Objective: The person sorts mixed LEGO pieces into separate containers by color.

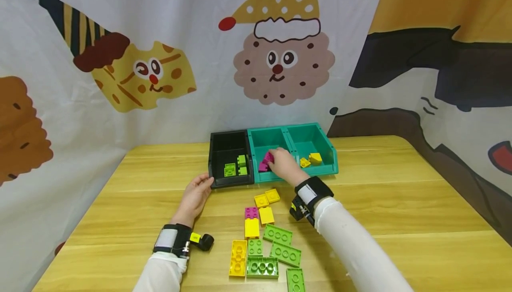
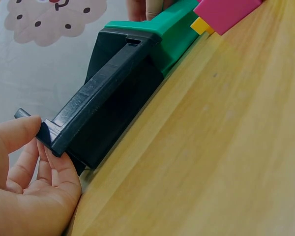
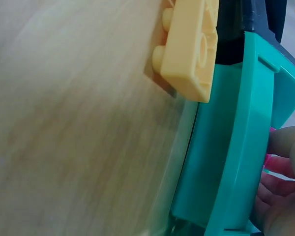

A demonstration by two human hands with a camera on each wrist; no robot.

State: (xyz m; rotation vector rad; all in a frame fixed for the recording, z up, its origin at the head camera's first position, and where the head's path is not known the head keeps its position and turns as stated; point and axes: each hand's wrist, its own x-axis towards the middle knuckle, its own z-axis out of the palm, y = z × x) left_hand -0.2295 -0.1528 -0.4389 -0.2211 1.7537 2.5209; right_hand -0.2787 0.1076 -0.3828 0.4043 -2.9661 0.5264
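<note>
My left hand [image 1: 194,196] pinches the near left corner of the black bin [image 1: 212,158], thumb on the rim and fingers beneath, as the left wrist view shows. Green bricks [image 1: 230,170] lie inside that bin. Over the middle teal bin [image 1: 269,135], my right hand [image 1: 286,165] reaches in and holds a magenta brick [image 1: 268,158] between thumb and fingers. Another magenta piece [image 1: 262,167] sits just below it. In the right wrist view the teal rim [image 3: 250,132] hides part of the right hand [image 3: 285,182], and only slivers of magenta show.
The right teal bin [image 1: 306,136] contains yellow bricks [image 1: 315,158]. Before the bins, on the wooden table [image 1: 384,194], lie several yellow bricks [image 1: 252,228], several green bricks [image 1: 262,267] and a magenta brick [image 1: 251,213]. A printed cloth [image 1: 212,105] hangs behind the table.
</note>
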